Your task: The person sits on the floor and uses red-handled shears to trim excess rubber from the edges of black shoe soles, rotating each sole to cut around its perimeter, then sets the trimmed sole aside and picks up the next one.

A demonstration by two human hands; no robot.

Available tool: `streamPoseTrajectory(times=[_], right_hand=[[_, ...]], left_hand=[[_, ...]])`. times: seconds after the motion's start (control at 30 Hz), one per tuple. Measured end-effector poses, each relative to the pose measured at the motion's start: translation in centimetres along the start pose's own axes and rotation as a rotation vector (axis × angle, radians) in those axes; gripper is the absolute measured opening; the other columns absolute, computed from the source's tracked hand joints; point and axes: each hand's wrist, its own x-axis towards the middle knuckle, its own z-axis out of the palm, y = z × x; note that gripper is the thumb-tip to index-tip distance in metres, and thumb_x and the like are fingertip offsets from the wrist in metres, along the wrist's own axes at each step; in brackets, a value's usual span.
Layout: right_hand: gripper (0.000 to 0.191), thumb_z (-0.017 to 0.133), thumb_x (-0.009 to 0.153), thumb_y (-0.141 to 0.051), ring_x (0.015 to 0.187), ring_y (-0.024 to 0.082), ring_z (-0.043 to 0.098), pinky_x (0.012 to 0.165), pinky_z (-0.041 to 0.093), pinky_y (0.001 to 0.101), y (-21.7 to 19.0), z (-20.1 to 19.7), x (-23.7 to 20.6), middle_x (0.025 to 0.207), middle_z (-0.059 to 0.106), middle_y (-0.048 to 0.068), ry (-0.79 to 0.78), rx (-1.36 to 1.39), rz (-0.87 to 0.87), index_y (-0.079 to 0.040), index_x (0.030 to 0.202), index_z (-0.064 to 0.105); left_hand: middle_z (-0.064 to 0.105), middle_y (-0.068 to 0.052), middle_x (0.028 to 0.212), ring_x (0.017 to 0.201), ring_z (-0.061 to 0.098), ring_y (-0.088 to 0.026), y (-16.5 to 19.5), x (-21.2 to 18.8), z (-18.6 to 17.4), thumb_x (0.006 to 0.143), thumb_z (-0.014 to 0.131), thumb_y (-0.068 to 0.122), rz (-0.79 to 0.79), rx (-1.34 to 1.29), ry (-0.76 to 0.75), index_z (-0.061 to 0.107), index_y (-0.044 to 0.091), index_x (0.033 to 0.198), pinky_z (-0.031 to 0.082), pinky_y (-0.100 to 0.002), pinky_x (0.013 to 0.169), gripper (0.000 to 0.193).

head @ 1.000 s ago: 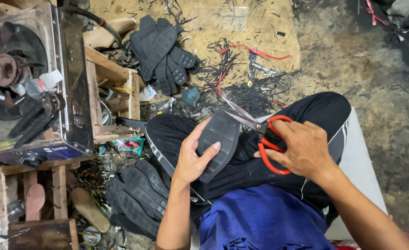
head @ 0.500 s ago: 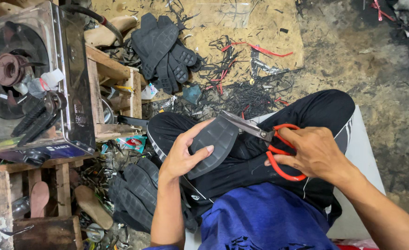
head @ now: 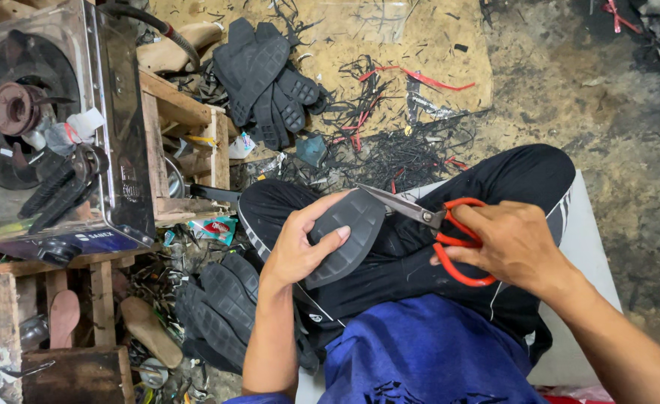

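My left hand (head: 300,247) grips a dark grey rubber shoe sole (head: 348,232) over my lap, thumb across its ribbed face. My right hand (head: 513,243) holds red-handled scissors (head: 434,224), fingers through the loops. The steel blades point left and meet the sole's upper edge. I sit cross-legged in black trousers and a blue shirt.
A pile of dark soles (head: 266,78) lies on the floor ahead, and another stack (head: 221,307) sits by my left knee. Black and red rubber trimmings (head: 397,142) litter the ground. A metal machine (head: 45,127) on a wooden frame stands at left.
The scissors have swung from beside my right knee to the sole, so the blades now meet its edge. My left hand has turned the sole slightly.
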Motion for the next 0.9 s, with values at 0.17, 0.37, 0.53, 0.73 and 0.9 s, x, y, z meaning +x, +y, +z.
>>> streamPoseTrajectory(times=[0.17,0.37,0.53,0.73,0.9], right_hand=[[0.064,0.080,0.062,-0.056,0.065,0.031,0.067,0.061,0.050,0.0401,-0.4,-0.5,0.5,0.076,0.072,0.009,-0.012,-0.028,0.000,-0.010,0.103,0.069],[0.066,0.084,0.062,-0.056,0.059,0.035,0.065,0.058,0.048,0.0433,-0.2,-1.2,0.9,0.059,0.065,0.013,-0.227,0.163,0.090,-0.009,0.106,0.068],[0.044,0.085,0.072,-0.040,0.051,0.032,0.061,0.052,0.046,0.0394,0.3,0.0,0.3,0.057,0.060,0.014,-0.172,0.397,0.353,-0.007,0.095,0.067],[0.027,0.078,0.086,-0.025,0.064,0.012,0.061,0.057,0.050,0.0309,0.4,4.6,-1.5,0.067,0.064,0.007,0.003,0.820,0.432,-0.004,0.095,0.064],[0.032,0.081,0.080,-0.026,0.054,0.014,0.052,0.051,0.044,0.0352,-1.4,6.2,-1.8,0.061,0.060,0.009,-0.104,0.811,0.586,-0.002,0.095,0.065]], left_hand=[[0.071,-0.009,0.127,0.118,0.063,-0.012,0.3,0.0,0.2,0.094,0.068,0.005,-0.004,-0.004,-0.005,0.056,-0.002,0.145,0.049,-0.028,0.104,0.052],[0.073,-0.009,0.123,0.113,0.065,-0.011,0.4,-0.1,-0.4,0.094,0.069,0.007,-0.006,0.069,-0.026,0.059,-0.002,0.141,0.051,-0.028,0.101,0.049],[0.071,-0.011,0.099,0.090,0.063,-0.015,0.3,1.2,-0.1,0.095,0.076,0.009,-0.059,0.271,0.293,0.068,-0.004,0.116,0.053,-0.029,0.082,0.027],[0.068,-0.009,0.115,0.101,0.071,-0.020,0.7,2.4,-0.5,0.089,0.069,0.003,0.429,-0.613,0.904,0.056,0.002,0.121,0.063,-0.039,0.090,0.034],[0.062,-0.008,0.123,0.113,0.065,-0.019,-1.3,2.4,3.0,0.088,0.073,-0.009,0.276,-0.621,0.591,0.051,0.003,0.136,0.056,-0.034,0.099,0.054]])
